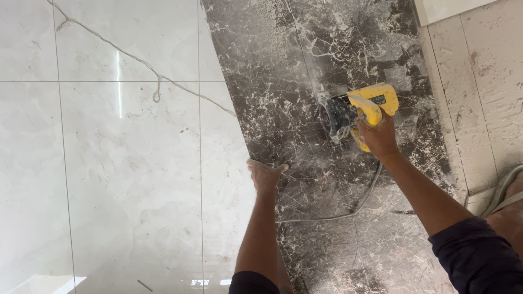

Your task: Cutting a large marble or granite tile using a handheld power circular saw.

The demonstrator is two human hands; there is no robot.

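Right hand (378, 139) fingers wrap the yellow cutter (364, 111) on the dark slab (305, 179); left hand (264, 174) lies open, flat at the slab's edge: keep pressing, feed slowly.

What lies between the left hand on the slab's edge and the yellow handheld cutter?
In the head view, only bare dusty dark marble slab lies between the left hand and the yellow handheld cutter, which the right hand grips.

Glossy white floor tiles (120, 163), a thin white cord (158, 81) lying across them.
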